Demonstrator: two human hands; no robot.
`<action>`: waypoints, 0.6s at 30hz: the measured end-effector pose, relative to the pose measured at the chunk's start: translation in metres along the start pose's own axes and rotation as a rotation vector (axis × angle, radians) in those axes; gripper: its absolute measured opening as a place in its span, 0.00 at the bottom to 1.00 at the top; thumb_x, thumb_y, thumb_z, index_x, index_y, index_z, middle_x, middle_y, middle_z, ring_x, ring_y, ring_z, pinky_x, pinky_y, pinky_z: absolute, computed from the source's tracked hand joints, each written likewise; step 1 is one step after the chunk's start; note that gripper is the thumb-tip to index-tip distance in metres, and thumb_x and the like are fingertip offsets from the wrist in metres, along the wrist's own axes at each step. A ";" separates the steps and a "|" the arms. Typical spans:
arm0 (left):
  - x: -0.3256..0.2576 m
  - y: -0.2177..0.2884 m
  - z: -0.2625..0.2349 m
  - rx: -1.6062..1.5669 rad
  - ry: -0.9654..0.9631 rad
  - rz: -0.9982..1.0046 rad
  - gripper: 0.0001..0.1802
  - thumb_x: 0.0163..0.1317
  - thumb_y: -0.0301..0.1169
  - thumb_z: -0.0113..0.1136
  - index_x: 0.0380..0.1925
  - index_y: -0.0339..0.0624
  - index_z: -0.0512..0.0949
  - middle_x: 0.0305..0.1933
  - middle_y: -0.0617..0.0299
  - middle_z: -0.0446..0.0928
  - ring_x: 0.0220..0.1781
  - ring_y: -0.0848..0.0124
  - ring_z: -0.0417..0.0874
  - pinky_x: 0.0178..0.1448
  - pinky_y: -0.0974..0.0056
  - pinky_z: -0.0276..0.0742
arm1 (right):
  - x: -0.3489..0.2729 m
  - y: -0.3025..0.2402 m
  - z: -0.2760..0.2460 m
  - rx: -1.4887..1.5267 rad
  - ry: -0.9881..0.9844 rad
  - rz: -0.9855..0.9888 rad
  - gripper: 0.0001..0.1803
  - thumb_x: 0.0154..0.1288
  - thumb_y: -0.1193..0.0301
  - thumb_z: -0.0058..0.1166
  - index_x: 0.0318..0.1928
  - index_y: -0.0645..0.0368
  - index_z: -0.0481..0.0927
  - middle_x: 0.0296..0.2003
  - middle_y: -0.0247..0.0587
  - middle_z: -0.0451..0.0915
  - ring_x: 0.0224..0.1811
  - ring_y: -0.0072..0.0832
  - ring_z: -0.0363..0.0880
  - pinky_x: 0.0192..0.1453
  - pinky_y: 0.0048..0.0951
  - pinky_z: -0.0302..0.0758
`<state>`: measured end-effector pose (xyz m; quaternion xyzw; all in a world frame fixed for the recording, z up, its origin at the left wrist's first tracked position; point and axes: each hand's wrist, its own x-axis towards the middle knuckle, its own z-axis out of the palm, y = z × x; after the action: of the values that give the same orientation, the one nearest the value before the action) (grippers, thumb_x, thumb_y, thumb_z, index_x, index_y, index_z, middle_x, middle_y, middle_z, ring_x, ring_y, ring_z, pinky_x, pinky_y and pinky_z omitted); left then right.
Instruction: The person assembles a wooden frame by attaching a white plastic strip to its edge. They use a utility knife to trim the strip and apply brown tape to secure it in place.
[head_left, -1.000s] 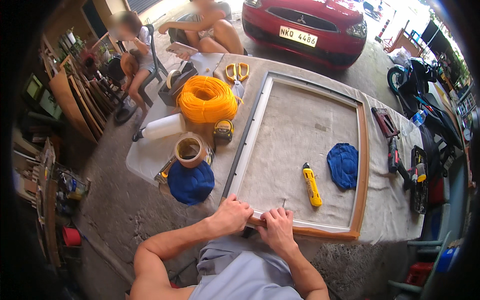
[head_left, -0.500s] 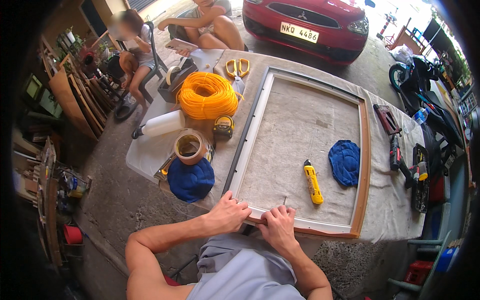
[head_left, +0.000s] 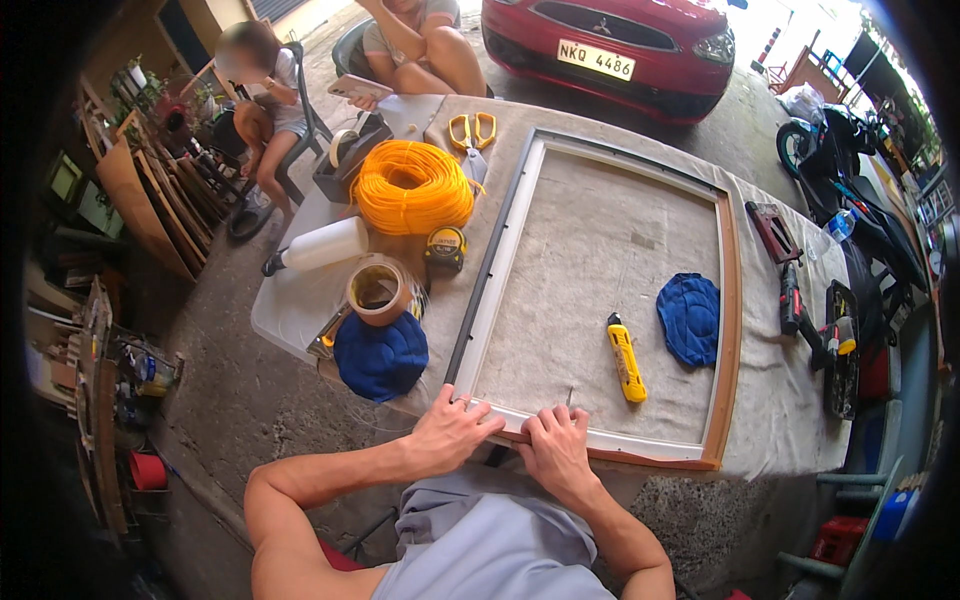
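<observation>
A large rectangular frame (head_left: 492,262) lies flat on the cloth-covered table, with a white inner face. Brown edging strip (head_left: 728,330) covers its right side and runs along the near side; the left and far sides look dark grey. At the near left corner, my left hand (head_left: 452,432) is closed over the rail, fingers bent. My right hand (head_left: 556,442) grips the same near rail a little to the right, its fingers curled over the edging. A short piece of brown strip shows between the hands. The thumbs and the rail's underside are mostly hidden.
Inside the frame lie a yellow utility knife (head_left: 627,360) and a blue cloth pad (head_left: 688,320). At left are another blue pad (head_left: 381,358), brown tape (head_left: 379,291), a tape measure (head_left: 445,250), orange cord (head_left: 414,188) and scissors (head_left: 472,140). A staple gun (head_left: 773,232) and drill (head_left: 791,300) lie right.
Both hands stay on the near rail, with only slight finger shifts. The seated person across the table has raised an arm. The whole view has shifted slightly.
</observation>
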<state>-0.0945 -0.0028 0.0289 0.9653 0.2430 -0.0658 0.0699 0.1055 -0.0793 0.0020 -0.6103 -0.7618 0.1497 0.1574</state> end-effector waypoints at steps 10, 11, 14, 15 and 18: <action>-0.009 -0.005 0.009 0.044 0.026 -0.014 0.25 0.60 0.32 0.57 0.59 0.64 0.72 0.43 0.56 0.75 0.46 0.64 0.80 0.51 0.54 0.62 | 0.000 0.000 -0.001 -0.014 -0.015 0.017 0.14 0.50 0.62 0.67 0.34 0.54 0.80 0.35 0.38 0.77 0.46 0.36 0.73 0.56 0.46 0.60; -0.011 -0.006 0.008 0.060 0.033 -0.012 0.25 0.60 0.33 0.56 0.59 0.64 0.72 0.42 0.56 0.75 0.46 0.65 0.80 0.52 0.54 0.62 | 0.000 0.000 -0.001 -0.007 -0.011 0.019 0.14 0.50 0.62 0.67 0.34 0.53 0.80 0.35 0.38 0.77 0.46 0.36 0.73 0.56 0.46 0.60; -0.014 -0.007 0.007 0.089 0.042 -0.010 0.24 0.60 0.33 0.56 0.58 0.65 0.73 0.42 0.56 0.75 0.45 0.66 0.80 0.52 0.54 0.61 | -0.001 0.001 0.000 0.006 -0.003 0.025 0.13 0.49 0.62 0.68 0.34 0.53 0.81 0.35 0.38 0.77 0.46 0.36 0.73 0.56 0.47 0.60; -0.014 -0.007 0.005 0.090 0.032 -0.011 0.24 0.60 0.33 0.56 0.58 0.65 0.73 0.42 0.56 0.75 0.45 0.66 0.80 0.53 0.54 0.60 | -0.001 0.001 0.001 0.010 0.002 0.027 0.13 0.49 0.62 0.68 0.34 0.53 0.81 0.35 0.38 0.77 0.47 0.36 0.73 0.56 0.47 0.59; -0.013 -0.007 0.007 0.112 -0.007 -0.007 0.25 0.58 0.34 0.59 0.57 0.64 0.74 0.42 0.57 0.74 0.46 0.65 0.80 0.54 0.53 0.60 | -0.001 0.001 0.001 0.003 -0.007 0.040 0.13 0.49 0.62 0.68 0.33 0.52 0.81 0.35 0.38 0.77 0.47 0.36 0.72 0.57 0.48 0.59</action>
<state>-0.1098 -0.0034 0.0238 0.9666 0.2420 -0.0830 0.0163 0.1063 -0.0801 0.0003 -0.6248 -0.7496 0.1560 0.1526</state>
